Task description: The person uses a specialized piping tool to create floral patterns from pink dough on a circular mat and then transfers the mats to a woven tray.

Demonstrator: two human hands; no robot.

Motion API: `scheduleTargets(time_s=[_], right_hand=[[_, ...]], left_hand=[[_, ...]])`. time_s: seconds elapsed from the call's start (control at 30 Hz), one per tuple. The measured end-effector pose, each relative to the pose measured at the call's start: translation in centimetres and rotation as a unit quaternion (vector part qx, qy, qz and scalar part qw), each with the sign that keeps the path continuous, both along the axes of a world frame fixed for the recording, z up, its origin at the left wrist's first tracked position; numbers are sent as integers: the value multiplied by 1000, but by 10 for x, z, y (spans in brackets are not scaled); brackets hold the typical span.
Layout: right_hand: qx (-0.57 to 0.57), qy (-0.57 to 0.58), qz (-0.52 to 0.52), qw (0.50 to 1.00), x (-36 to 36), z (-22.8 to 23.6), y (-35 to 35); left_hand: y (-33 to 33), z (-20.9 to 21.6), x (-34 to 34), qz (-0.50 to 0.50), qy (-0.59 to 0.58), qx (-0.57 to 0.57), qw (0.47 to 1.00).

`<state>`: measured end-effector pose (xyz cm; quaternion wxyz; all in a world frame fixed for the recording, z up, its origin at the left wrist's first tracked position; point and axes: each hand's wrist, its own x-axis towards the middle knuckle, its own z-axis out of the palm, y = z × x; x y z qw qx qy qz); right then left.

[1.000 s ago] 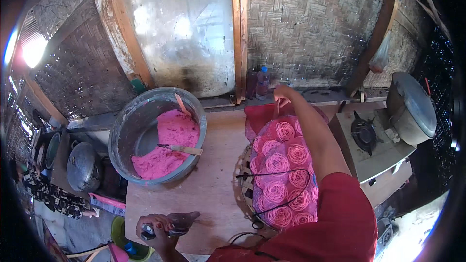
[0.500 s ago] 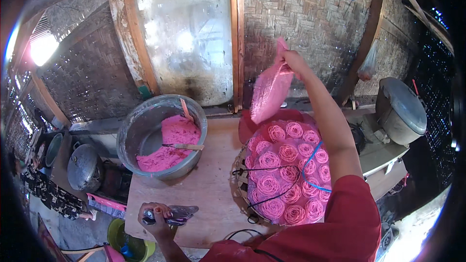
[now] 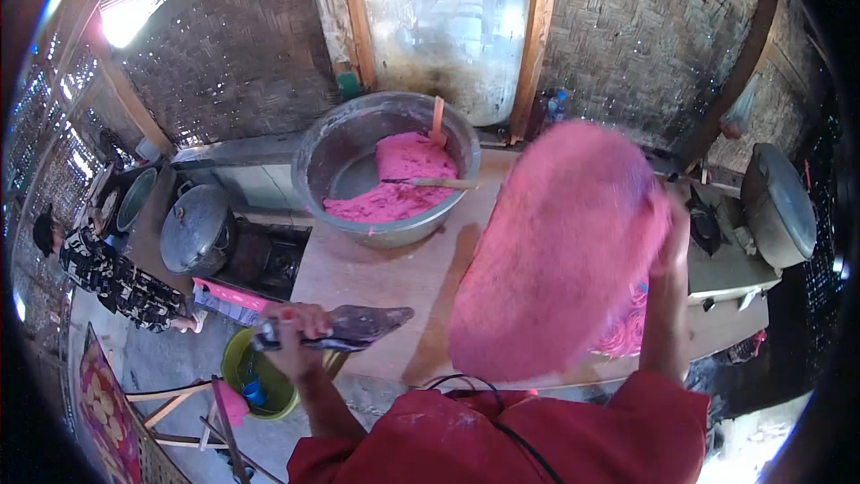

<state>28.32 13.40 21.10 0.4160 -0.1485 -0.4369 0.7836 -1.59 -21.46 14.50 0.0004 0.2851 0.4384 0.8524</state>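
Note:
My right hand (image 3: 670, 233) grips the edge of a broad pink oval sheet (image 3: 564, 251), tilted up, with a rough-looking surface. Behind it, mostly hidden, coiled pink strand rosettes (image 3: 627, 333) show at its lower right. My left hand (image 3: 300, 333) is closed round a long, dark, glossy thing (image 3: 372, 324) with a tapered end, held over the table's front left edge; its kind is unclear. Farther back stands a large grey basin (image 3: 309, 188) of crumbly pink dough (image 3: 403, 161). A wooden-handled tool (image 3: 439, 184) lies across the dough, and an orange-brown stick (image 3: 438, 116) leans inside the basin.
The wooden table (image 3: 403, 278) lies before me. A lidded pot (image 3: 193, 229) is at left, a larger pot (image 3: 778, 206) at right. On the floor stands a green bucket (image 3: 235, 358). Another person in patterned clothes (image 3: 112, 273) is at far left. A woven wall (image 3: 645, 45) rises behind.
My right hand has brought the pink sheet nearer and turned its broad face into view, covering most of the rosettes. My left hand still holds the dark thing. The view has shifted.

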Motion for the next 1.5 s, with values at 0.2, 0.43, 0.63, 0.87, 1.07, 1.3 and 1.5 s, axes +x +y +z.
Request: scheduleTargets(time_s=[0.2, 0.43, 0.63, 0.87, 1.07, 1.3, 1.5], right_hand=[[-4, -200, -116, 973, -22, -118, -139], [-115, -289, -143, 940, -71, -255, -177], [109, -465, -181, 860, -52, -273, -183], [415, -326, 164, 833, -81, -121, -213], [-24, -360, 466, 808, -107, -92, -203], [-34, -556, 372, 743, -111, -123, -216], [154, -647, 331, 669, -122, -134, -213]], left_hand=[[-96, 27, -51, 20, 52, -62, 996], [-132, 18, -97, 14, 57, -58, 997], [-138, 29, -100, -44, 109, -69, 991], [-59, 39, -89, -427, -35, 101, 898], [38, -12, -63, -324, -387, 126, 854], [33, -130, -57, -310, -482, 145, 806], [35, -161, -61, -328, -488, 176, 790]])
